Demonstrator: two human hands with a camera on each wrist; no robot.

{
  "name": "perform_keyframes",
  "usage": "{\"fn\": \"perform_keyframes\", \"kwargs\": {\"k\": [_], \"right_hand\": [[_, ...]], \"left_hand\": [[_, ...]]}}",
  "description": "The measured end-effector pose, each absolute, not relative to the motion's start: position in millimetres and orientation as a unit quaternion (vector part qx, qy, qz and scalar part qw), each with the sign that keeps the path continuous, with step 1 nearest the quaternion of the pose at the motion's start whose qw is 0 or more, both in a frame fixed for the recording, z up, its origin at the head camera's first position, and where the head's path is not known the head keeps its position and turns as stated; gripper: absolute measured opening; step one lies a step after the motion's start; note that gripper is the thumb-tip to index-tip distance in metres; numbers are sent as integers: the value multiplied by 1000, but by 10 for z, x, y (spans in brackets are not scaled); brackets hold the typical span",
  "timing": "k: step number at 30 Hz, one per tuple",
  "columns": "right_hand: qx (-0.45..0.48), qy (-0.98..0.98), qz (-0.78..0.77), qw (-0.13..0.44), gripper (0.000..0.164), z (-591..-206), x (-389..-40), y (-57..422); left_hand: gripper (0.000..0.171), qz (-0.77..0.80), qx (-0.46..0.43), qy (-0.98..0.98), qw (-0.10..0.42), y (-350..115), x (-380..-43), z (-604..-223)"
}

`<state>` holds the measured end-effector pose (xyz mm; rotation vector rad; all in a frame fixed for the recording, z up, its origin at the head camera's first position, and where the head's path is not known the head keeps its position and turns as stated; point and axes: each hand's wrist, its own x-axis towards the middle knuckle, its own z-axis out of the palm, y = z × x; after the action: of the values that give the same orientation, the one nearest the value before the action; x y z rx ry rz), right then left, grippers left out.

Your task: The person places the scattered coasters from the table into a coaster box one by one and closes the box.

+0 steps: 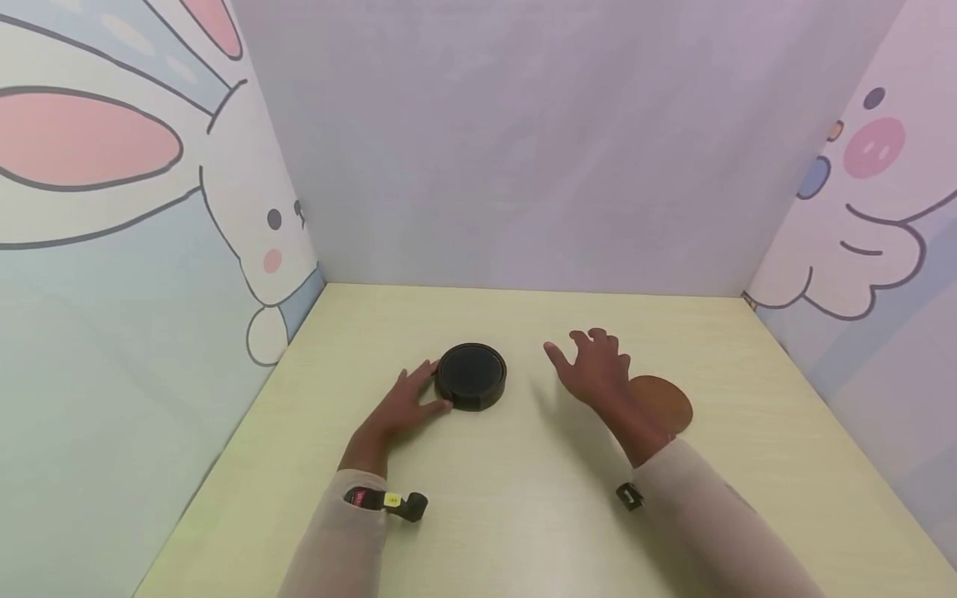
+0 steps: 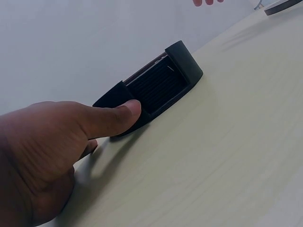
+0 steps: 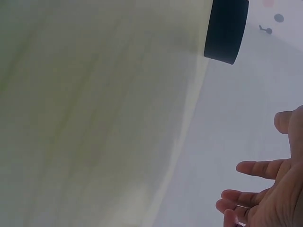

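Observation:
A round black coaster holder point(image 1: 471, 372) sits on the table. My left hand point(image 1: 404, 407) holds its left side, thumb at the near edge and fingers round the far side. In the left wrist view, the thumb presses the holder point(image 2: 190, 64) beside a side opening, where stacked thin dark edges show. To the right, my right hand point(image 1: 596, 374) is raised above the table with fingers spread and loosely bent, holding nothing. A flat brown round coaster point(image 1: 668, 404) lies by the right wrist, partly hidden by the forearm. The right wrist view shows the holder point(image 3: 227, 30) apart from the right hand point(image 3: 277, 189).
The pale wood-look table point(image 1: 493, 515) meets a plain light back wall point(image 1: 508, 149). Side panels with cartoon animals, a rabbit panel point(image 1: 112, 332) on the left and another panel point(image 1: 897, 332) on the right, bound it. Both wrists wear small black camera straps.

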<state>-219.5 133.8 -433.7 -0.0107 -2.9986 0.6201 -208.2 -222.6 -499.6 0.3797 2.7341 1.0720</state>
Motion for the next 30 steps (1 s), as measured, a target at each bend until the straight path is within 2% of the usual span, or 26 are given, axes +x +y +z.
{"fn": "perform_keyframes", "kwargs": {"k": [18,30], "right_hand": [[-22,-977,210,-25,88,-4213,-2079,1864],[-39,-972,210,-97,101,-4244,-1989,2180]], "left_hand": [[90,359,142,919,78,-2218,-2096,-4999],[91,363,136,918,82,-2227,-2090,-5008]]}}
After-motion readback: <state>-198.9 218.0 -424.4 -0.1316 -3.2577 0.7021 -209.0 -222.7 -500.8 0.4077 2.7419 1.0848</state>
